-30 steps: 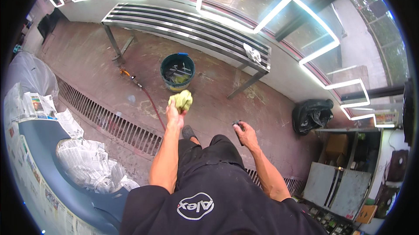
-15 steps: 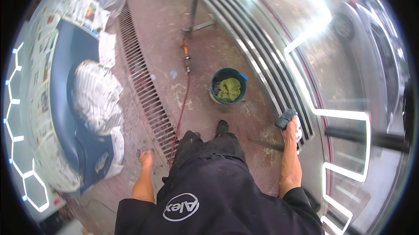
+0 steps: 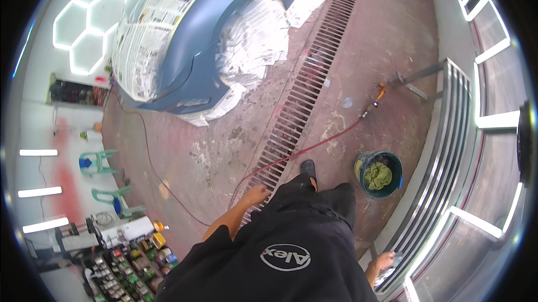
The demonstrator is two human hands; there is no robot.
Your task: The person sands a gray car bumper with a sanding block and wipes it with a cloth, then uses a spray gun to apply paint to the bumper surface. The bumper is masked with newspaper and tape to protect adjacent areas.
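My left hand [image 3: 256, 195] hangs at my side above the floor grate [image 3: 305, 89], its fingers loosely curled with nothing visible in them. Low on the right, my right hand [image 3: 383, 260] is closed on a clear, shiny thing [image 3: 396, 263], perhaps plastic; its kind cannot be made out. That hand is over the near end of a slatted metal bench [image 3: 434, 190]. A dark bucket [image 3: 358, 170] with a yellow-green cloth [image 3: 378, 175] inside stands on the floor beside the bench.
A blue-grey car body panel [image 3: 188, 69] masked with newspaper [image 3: 255, 41] stands at upper left. A red air hose [image 3: 319, 146] with an orange-marked fitting [image 3: 381, 92] crosses the grate. Green chairs [image 3: 101, 162] and a cluttered area of cans and tools [image 3: 126, 263] are at far left.
My view and body have turned to the left, so the panel, grate, bucket and bench sit further right. The dark block seen in my right hand earlier no longer shows.
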